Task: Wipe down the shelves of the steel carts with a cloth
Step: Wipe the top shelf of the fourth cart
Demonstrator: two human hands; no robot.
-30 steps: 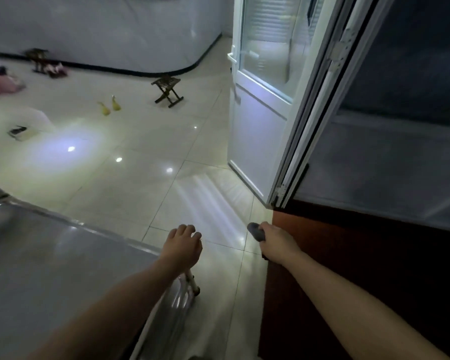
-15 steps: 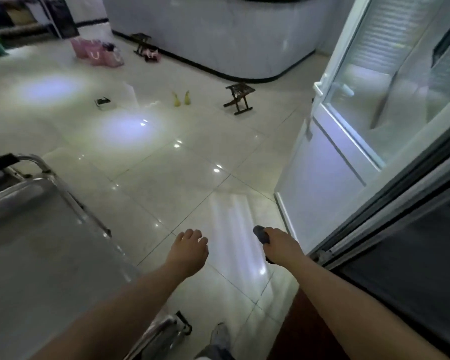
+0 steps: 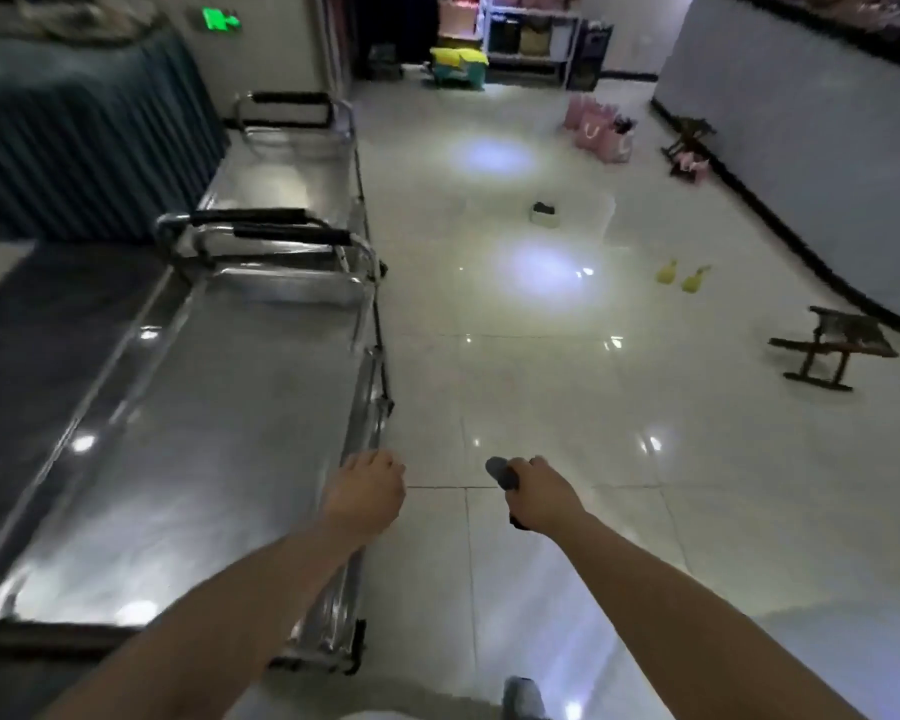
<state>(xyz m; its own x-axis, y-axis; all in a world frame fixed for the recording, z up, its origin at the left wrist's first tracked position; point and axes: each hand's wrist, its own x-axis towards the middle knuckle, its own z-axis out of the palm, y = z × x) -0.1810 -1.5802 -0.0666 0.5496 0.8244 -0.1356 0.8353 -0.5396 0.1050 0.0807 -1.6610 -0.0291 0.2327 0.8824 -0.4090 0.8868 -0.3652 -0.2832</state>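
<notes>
Two steel carts stand end to end along the left. The near cart [image 3: 204, 433] shows a bare, shiny top shelf, and the far cart [image 3: 292, 168] sits behind its black-padded handles. My left hand [image 3: 367, 493] hovers over the near cart's right rim with fingers loosely curled, holding nothing. My right hand [image 3: 541, 493] is over the floor tiles to the right of the cart and grips a dark grey cloth [image 3: 500, 470], whose end sticks out past the thumb.
A dark table [image 3: 48, 330] borders the carts on the left. On the glossy floor are a folding stool [image 3: 832, 345], two yellow objects [image 3: 681, 275], a small box [image 3: 544, 213] and pink bags [image 3: 598, 129]. A curved white counter [image 3: 801, 122] runs along the right.
The view has swung left, away from the door and onto the row of carts. Both hands keep their pose, the right one still gripping the cloth.
</notes>
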